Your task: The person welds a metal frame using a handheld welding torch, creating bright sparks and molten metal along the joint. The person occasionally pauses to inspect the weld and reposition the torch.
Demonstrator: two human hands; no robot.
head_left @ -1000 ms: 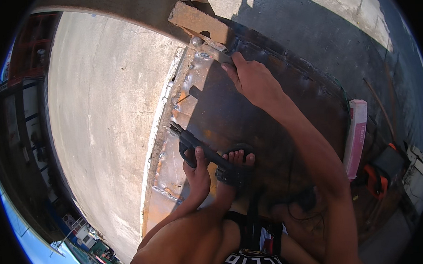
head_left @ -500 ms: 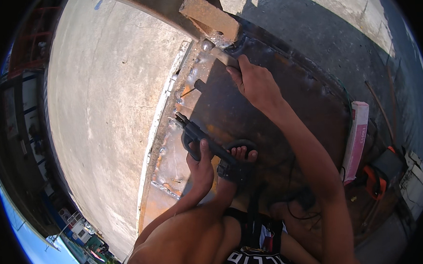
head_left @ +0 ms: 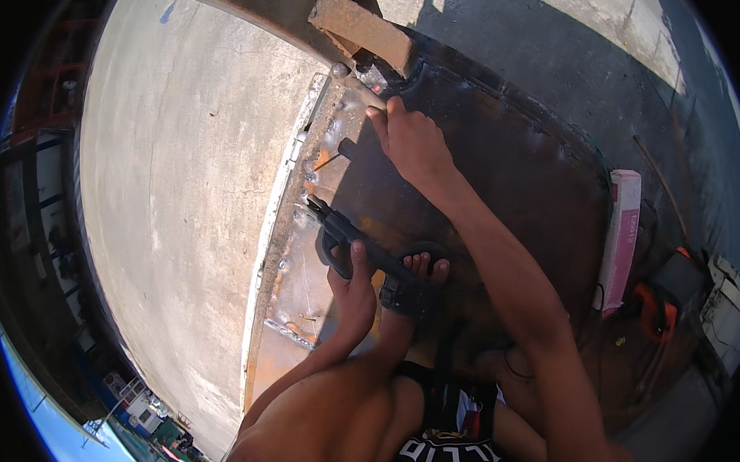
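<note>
My left hand (head_left: 352,294) grips a black welding electrode holder (head_left: 349,232), its jaws pointing up and left over the plate's bright edge. No rod shows clearly in the jaws. Farther out, my right hand (head_left: 420,150) is closed on the handle of a hammer (head_left: 366,92). Its round metal end lies by the far left corner of the rusty steel plate (head_left: 500,184), close to a brown block (head_left: 365,33). Weld beads and spatter run along the plate's left edge. Under the plate's far end, things are hidden by the block.
My sandalled foot (head_left: 418,282) rests on the plate beside the holder. A pink and white box (head_left: 621,241) stands at the right edge, near an orange and black tool (head_left: 658,313). Left of the plate lies pale concrete (head_left: 194,181); a metal beam (head_left: 286,16) sits at the far end.
My right hand has shifted left with the hammer, whose round end moved left and slightly farther out. My left hand and the electrode holder stay almost where they were.
</note>
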